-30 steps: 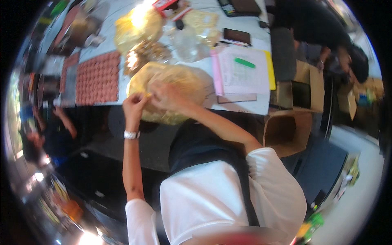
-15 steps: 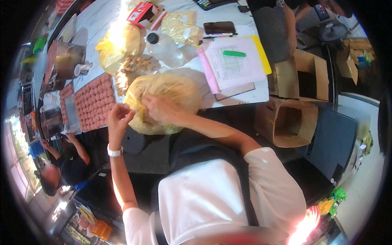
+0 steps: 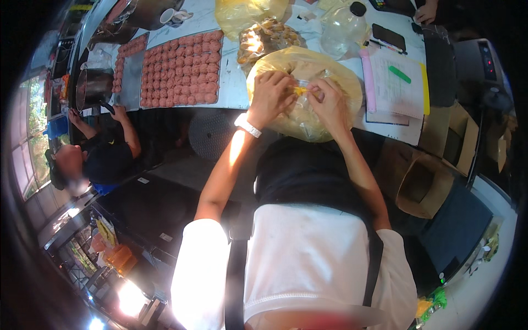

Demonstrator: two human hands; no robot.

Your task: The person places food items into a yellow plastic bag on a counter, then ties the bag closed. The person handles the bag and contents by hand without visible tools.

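A large, full yellow plastic bag [image 3: 330, 69] lies at the table's front edge, directly before me. On its upper side, my left hand [image 3: 271, 99] has its fingers closed around a twisted bit of the bag. Close by on the right, my right hand [image 3: 328, 104] pinches the same gathered plastic between thumb and fingertips. A short bright yellow twist [image 3: 300, 91] shows between the two hands. What fills the bag is hard to make out through the plastic. Just behind it sits a clear bag of brownish pieces [image 3: 267, 41].
Left on the marble-patterned table [image 3: 234, 88] are trays of raw meatballs [image 3: 181, 69]. A clear bottle [image 3: 344, 30], phone [image 3: 388, 37] and papers [image 3: 393, 82] lie to the right. Cardboard boxes [image 3: 423, 184] stand below. A person [image 3: 107, 148] at far left grips a pot handle.
My left hand has come from beside the bag onto its gathered plastic. My right hand now pinches that plastic from the right. The whole view has swung, shifting the table's things rightward.
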